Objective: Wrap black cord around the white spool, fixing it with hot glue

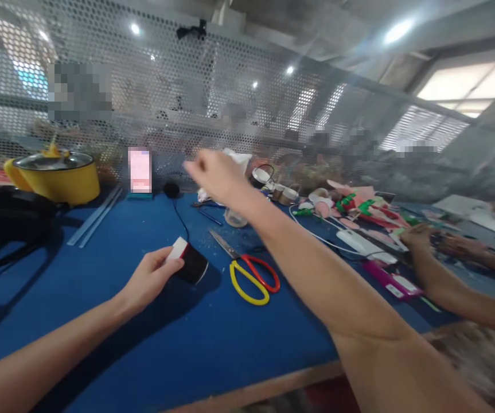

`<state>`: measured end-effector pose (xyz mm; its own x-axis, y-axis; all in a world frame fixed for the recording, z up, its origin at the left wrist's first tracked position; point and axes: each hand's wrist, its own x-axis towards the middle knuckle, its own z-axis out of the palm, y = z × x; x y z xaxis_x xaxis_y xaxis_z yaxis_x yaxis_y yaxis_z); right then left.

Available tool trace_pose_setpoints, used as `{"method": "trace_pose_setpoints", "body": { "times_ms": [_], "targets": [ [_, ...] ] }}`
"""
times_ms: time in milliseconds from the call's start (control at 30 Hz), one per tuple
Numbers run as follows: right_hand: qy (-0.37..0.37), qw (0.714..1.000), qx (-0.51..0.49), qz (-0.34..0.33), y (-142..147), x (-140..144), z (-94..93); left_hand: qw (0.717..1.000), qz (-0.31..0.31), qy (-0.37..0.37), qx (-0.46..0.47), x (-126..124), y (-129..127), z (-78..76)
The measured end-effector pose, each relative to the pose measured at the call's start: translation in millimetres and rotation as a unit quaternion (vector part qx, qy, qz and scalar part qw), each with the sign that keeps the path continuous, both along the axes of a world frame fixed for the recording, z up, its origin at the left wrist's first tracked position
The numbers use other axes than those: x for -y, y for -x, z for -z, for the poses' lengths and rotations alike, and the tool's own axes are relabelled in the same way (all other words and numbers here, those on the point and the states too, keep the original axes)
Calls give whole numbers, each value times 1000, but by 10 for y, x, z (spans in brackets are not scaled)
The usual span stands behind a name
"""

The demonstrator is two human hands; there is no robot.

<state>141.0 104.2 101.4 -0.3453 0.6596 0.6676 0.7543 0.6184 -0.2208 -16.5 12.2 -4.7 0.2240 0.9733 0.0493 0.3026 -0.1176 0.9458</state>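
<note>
Held between the thumb and fingers of my left hand (155, 274) is a small black cylinder (195, 264) with a white and red piece at its near end. It is tilted just over the blue table. My right hand (219, 176) is stretched forward above the back of the table, fingers curled in; whatever they hold, if anything, is too blurred to make out. Below my right forearm lie scissors (248, 275) with one yellow and one red handle. A small clear cup (235, 218) stands behind them, partly hidden by my right wrist.
A yellow pot (66, 180) with a glass lid stands at the left, near two translucent sticks (96, 218). A lit phone (140, 171) leans against the mesh screen. Artificial flowers (359, 203), a white power strip (365, 246) and another person's arm (449, 281) are at the right.
</note>
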Motion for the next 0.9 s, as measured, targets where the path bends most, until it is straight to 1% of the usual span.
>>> {"method": "trace_pose_setpoints", "body": {
  "times_ms": [33, 67, 100, 133, 167, 233, 300, 367, 433, 500, 533, 567, 600, 633, 667, 700, 733, 767, 800, 867, 900],
  "targets": [
    [6, 999, -8, 40, -210, -10, 15, 1000, 7, 3, -6, 3, -5, -1],
    [16, 990, -22, 136, -431, -19, 50, 1000, 15, 5, -12, 7, -11, -2],
    [22, 976, -30, 214, -649, -27, 103, 1000, 23, 5, -17, 13, -17, -2],
    [45, 963, -26, 264, -849, -35, 168, 999, 29, 3, -22, 21, -23, -2],
    [87, 950, -20, 298, -1021, -46, 241, 999, 33, -1, -28, 30, -28, -2],
    [127, 941, -15, 314, -1261, -72, 384, 999, 31, -9, -43, 47, -37, -2],
    [145, 938, -19, 316, -1367, -94, 484, 998, 31, -10, -61, 61, -42, -3],
    [143, 938, -28, 314, -1365, -78, 512, 996, 39, -14, -81, 70, -42, -7],
    [118, 941, -37, 314, -1278, 10, 476, 994, 48, -25, -93, 74, -39, -13],
    [81, 950, -54, 296, -1123, 175, 413, 993, 49, -41, -97, 74, -35, -15],
    [63, 957, -67, 276, -1025, 274, 386, 993, 50, -48, -96, 75, -33, -13],
    [59, 972, -110, 201, -921, 375, 368, 993, 51, -55, -92, 76, -32, -9],
    [97, 978, -151, 108, -814, 469, 363, 993, 54, -59, -89, 78, -32, -3],
    [154, 967, -199, 20, -709, 549, 370, 993, 59, -62, -85, 80, -33, 3],
    [216, 946, -236, -54, -613, 611, 391, 993, 65, -61, -80, 83, -35, 9],
    [273, 921, -255, -109, -529, 654, 423, 993, 72, -57, -73, 87, -37, 12],
    [315, 905, -252, -139, -460, 678, 464, 993, 78, -51, -65, 91, -40, 14],
    [341, 900, -230, -146, -406, 688, 510, 994, 84, -44, -57, 95, -43, 13],
    [352, 906, -192, -138, -367, 688, 558, 994, 89, -38, -48, 98, -46, 10],
    [347, 927, -94, -105, -324, 679, 649, 995, 96, -25, -26, 100, -51, 2],
    [342, 933, -47, -100, -315, 674, 687, 995, 102, -16, -11, 99, -52, 0]
  ]
}}
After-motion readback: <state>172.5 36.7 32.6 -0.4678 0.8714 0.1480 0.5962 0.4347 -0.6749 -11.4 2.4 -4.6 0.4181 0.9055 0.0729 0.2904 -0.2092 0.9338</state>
